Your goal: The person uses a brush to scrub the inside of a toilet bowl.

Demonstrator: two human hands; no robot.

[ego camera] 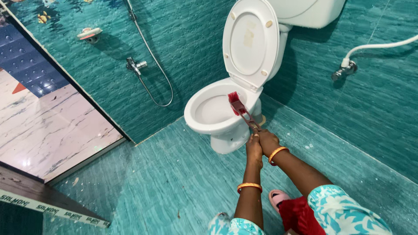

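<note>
A white toilet bowl (198,122) stands against the teal tiled wall with its seat and lid (250,41) raised. A red toilet brush (239,108) rests with its bristles on the bowl's far rim. Both hands grip the brush's handle just in front of the bowl: my left hand (254,147) and my right hand (268,140) are pressed together, each wrist wearing an orange bangle. The end of the handle is hidden inside the hands.
A hand shower hose (150,56) and tap (136,65) hang on the left wall. A white hose with valve (348,66) is on the right wall. A doorway with a marble floor (48,126) opens at left. A pink slipper (277,198) is on my foot.
</note>
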